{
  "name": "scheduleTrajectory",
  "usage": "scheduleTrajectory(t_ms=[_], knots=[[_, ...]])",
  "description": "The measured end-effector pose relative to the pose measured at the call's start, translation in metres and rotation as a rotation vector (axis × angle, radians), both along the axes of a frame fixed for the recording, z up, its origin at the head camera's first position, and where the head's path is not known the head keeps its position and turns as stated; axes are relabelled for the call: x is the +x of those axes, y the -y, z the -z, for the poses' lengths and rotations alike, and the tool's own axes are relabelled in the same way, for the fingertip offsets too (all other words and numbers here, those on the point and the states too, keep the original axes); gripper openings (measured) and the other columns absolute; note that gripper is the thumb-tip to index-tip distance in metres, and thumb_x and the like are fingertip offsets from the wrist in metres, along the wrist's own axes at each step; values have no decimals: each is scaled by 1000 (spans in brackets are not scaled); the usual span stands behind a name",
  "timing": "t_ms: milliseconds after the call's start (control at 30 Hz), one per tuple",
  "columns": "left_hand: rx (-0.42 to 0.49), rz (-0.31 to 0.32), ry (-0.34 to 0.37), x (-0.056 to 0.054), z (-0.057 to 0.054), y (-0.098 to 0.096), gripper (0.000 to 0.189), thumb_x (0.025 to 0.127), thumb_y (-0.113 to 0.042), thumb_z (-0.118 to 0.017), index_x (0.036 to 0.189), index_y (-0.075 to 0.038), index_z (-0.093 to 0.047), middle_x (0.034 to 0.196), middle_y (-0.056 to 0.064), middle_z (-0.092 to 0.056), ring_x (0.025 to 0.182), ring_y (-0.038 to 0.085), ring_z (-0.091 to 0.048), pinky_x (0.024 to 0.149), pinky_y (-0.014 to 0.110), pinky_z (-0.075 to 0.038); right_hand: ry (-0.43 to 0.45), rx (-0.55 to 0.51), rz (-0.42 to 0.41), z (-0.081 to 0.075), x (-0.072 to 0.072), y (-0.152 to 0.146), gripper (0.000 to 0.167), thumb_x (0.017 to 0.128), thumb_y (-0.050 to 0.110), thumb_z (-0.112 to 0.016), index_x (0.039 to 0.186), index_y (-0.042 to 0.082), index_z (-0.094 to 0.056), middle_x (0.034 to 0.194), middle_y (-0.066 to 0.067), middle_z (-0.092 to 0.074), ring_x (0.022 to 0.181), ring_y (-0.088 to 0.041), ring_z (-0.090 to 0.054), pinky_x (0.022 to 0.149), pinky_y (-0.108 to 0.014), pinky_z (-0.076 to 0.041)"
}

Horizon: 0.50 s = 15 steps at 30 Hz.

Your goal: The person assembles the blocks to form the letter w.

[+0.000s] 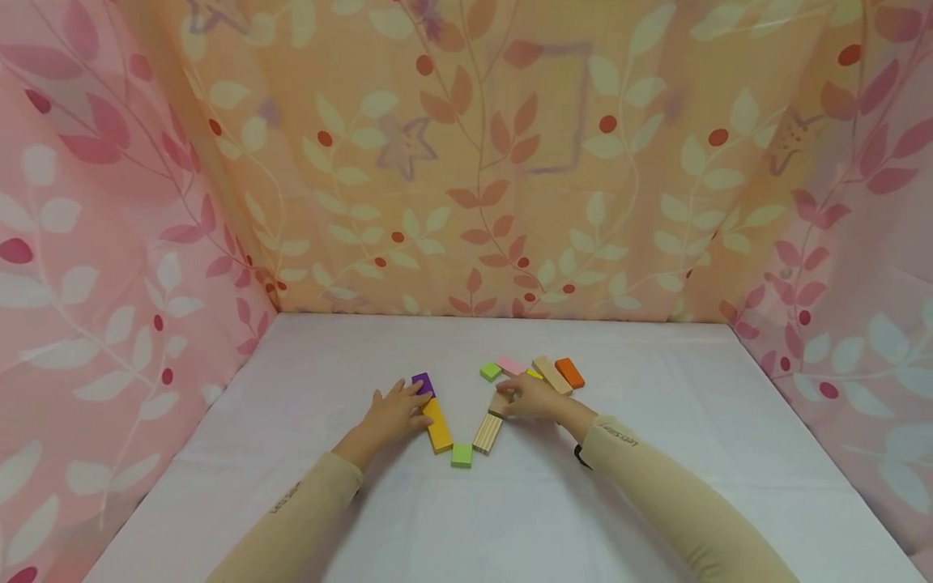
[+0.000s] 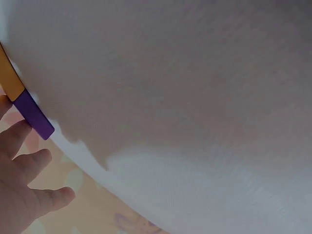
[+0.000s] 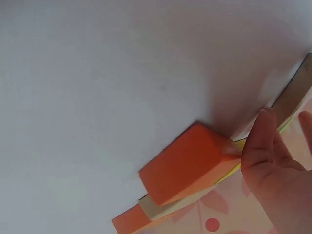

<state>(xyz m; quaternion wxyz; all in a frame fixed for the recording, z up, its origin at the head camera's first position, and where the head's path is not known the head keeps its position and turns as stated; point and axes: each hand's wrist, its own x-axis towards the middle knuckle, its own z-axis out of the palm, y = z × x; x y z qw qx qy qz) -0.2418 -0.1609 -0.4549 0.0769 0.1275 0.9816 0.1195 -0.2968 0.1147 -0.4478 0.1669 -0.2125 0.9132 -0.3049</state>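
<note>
My left hand (image 1: 397, 414) rests with spread fingers along a purple block (image 1: 423, 385) and a yellow-orange block (image 1: 438, 427), which lie end to end on the white cloth. The left wrist view shows fingertips touching the purple block (image 2: 34, 114). My right hand (image 1: 534, 397) pinches a plain wooden block (image 1: 499, 403) between thumb and fingers. Directly below that block is a striped wooden block (image 1: 487, 434). A light green block (image 1: 462, 455) sits at the bottom, between the two slanting rows, which form a V. Fingers partly cover the pinched block.
Behind the right hand lie a green block (image 1: 491, 372), a pink block (image 1: 512, 366), a long wooden block (image 1: 551, 376) and an orange block (image 1: 570, 372). A larger-looking orange block (image 3: 190, 163) is near the right wrist. Patterned curtains (image 1: 474, 162) enclose the table on three sides.
</note>
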Motion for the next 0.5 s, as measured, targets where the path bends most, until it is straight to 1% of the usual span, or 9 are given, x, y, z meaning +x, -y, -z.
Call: scheduleTrajectory(t_ms=[100,167,300,400,500], knots=[[-2,-2,6,0,-1,0,55,94,-40,-62,140,-12,-54,152,13,-39,141,42,-25,104,72,-17,-6,12,-24,-2,3,-2,44,85,11,-75,128,6,-64,126,-12,-61,115,-27,-54,100,-45,-42],[-8,-1,10,-1,0,1,55,94,-40,-62,141,-12,-53,152,13,-39,141,42,-25,105,72,-17,5,6,-13,-4,5,-3,42,85,11,-75,127,9,-66,121,-9,-60,109,-23,-54,97,-42,-43],[-11,4,11,-2,1,1,56,94,-41,-61,141,-13,-53,152,12,-38,141,42,-24,105,72,-17,-5,-17,-28,-3,6,-5,39,85,9,-75,123,8,-68,111,-3,-59,100,-19,-53,91,-38,-45],[-6,5,11,-3,2,2,56,94,-41,-61,141,-13,-53,152,12,-38,142,42,-24,104,73,-17,-19,-29,-60,-3,6,-6,39,84,8,-75,122,7,-68,108,-2,-59,98,-18,-53,88,-35,-46],[1,10,6,-4,4,2,56,94,-41,-62,141,-12,-53,152,13,-39,141,43,-25,104,73,-17,-11,-40,-64,-2,6,-7,39,84,7,-75,123,6,-68,110,-3,-59,98,-19,-52,87,-36,-46]])
